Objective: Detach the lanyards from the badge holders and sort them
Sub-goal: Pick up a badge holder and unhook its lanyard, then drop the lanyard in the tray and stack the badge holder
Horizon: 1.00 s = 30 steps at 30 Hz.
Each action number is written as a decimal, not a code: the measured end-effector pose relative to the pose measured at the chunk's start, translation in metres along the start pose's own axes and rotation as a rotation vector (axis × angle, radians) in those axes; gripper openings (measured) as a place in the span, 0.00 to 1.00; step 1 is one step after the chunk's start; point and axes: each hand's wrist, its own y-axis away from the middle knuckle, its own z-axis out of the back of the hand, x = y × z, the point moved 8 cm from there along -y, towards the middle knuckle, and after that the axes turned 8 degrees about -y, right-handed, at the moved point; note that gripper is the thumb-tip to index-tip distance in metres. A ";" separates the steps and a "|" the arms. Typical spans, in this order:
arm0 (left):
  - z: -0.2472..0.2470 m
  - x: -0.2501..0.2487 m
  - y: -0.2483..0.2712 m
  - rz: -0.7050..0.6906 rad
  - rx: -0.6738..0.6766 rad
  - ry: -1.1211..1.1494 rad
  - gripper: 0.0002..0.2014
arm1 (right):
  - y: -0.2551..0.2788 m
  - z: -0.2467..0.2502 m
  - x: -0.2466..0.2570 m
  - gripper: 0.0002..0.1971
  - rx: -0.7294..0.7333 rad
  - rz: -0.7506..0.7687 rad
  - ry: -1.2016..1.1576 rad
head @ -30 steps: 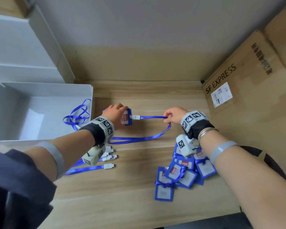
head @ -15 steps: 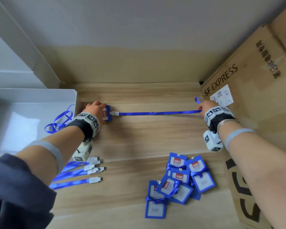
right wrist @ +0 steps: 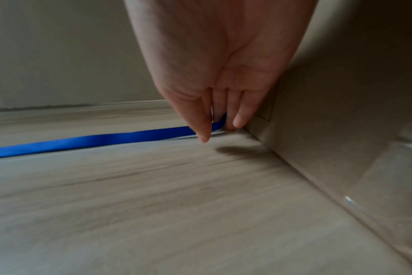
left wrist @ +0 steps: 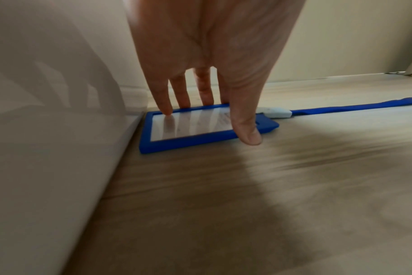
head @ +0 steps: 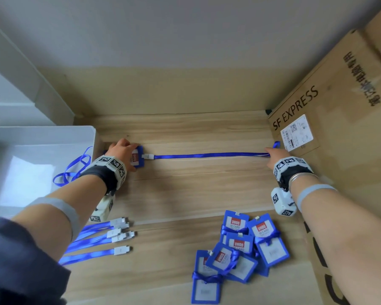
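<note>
— While the left hand [head: 123, 150] lies over the holder [left wrist: 188, 128], how do its fingers [left wrist: 162, 100] stand?

— Straight and a little spread, tips down on the holder's clear window and far rim. The thumb [left wrist: 246, 128] reaches past the near edge, beside the slot end; whether it touches the wood cannot be told. The holder lies flat on the table [head: 196, 194], its far end just beside the wall of the white bin [head: 42, 133].

— And beyond the thumb?

— The white clip [head: 147, 156] sits in the holder's slot, and the lanyard [head: 207, 155] runs from it in a straight line across the table to the right hand [head: 277, 154].

— What do those fingers do?

— The right thumb [right wrist: 200, 119] and fingers point down, close together, with the lanyard's end loop passing between them. They seem to pinch it; the wrist view is blurred there. Just past the fingertips stands the cardboard box [head: 328, 128], and a bit of the loop pokes up against it.

— What lies nearer the person than the hands?

— Behind the left wrist, loose lanyards [head: 92, 238] lie side by side with their white clips pointing inward. Behind the right wrist is a pile [head: 240, 249] of blue holders, each wrapped in its own lanyard. Another lanyard hangs over the bin's rim, left of the left hand.
</note>
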 end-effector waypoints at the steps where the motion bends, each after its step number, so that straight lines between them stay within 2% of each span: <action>1: 0.000 0.000 0.000 0.002 -0.001 0.002 0.43 | -0.001 -0.001 -0.001 0.28 0.002 -0.004 -0.012; 6: 0.002 -0.002 0.006 0.001 0.002 0.010 0.45 | 0.002 0.001 0.000 0.36 -0.018 0.024 -0.096; 10: 0.005 -0.016 0.014 -0.035 0.000 0.020 0.41 | 0.012 0.012 0.008 0.31 -0.091 0.073 -0.165; 14: 0.004 -0.037 0.025 -0.109 0.018 0.015 0.34 | 0.037 0.010 0.031 0.20 0.001 0.118 -0.106; 17: 0.002 -0.050 0.036 -0.176 0.015 0.041 0.27 | 0.058 0.002 0.051 0.19 0.050 0.175 -0.084; 21: 0.001 -0.069 0.055 -0.277 0.023 0.101 0.18 | 0.087 -0.023 0.067 0.17 0.099 0.191 -0.202; 25: -0.005 -0.079 0.072 -0.344 0.052 0.140 0.15 | 0.111 -0.054 0.080 0.12 0.190 0.228 -0.213; 30: -0.015 -0.082 0.088 -0.363 0.061 0.176 0.14 | 0.130 -0.083 0.082 0.13 0.291 0.231 -0.192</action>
